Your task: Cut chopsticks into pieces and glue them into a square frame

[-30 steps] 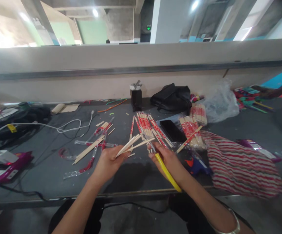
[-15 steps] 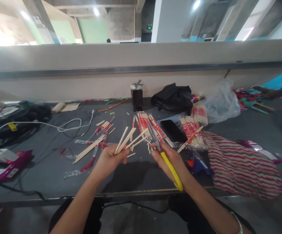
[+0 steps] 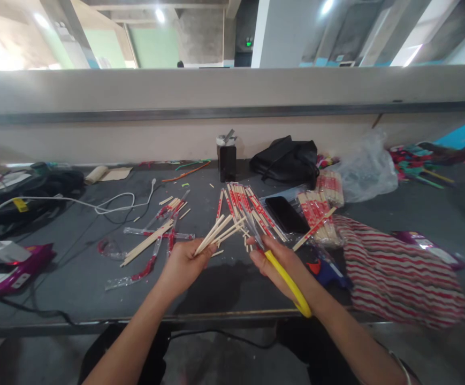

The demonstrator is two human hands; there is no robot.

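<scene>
A small fan of wooden chopsticks (image 3: pixel 215 232) is gripped in my left hand (image 3: pixel 188 263), their free ends pointing up and to the right. My right hand (image 3: pixel 278 264) is closed around yellow-handled scissors (image 3: pixel 286 280), whose blades point up and left beside the chopstick tips. Whether the blades touch a stick I cannot tell. Beyond the hands lie paper-wrapped chopsticks (image 3: pixel 238 198) with red print. Short cut pieces of stick (image 3: pixel 248 243) are scattered below the blades. Left of my left hand, loose chopsticks (image 3: pixel 147 243) rest among torn clear-and-red wrappers (image 3: pixel 146 271).
A black phone (image 3: pixel 286 214) and bundled chopsticks (image 3: pixel 318 216) lie to the right, with a striped cloth (image 3: pixel 401 272) and a blue glue gun (image 3: pixel 330 272) nearer. At the back stand a black bag (image 3: pixel 284 160) and plastic bag (image 3: pixel 371 168). A white cable (image 3: pixel 75 203) crosses the left side.
The chopsticks in my left hand have drawn closer together and tilted further right. The scissors have shifted slightly right and down, still in my right hand.
</scene>
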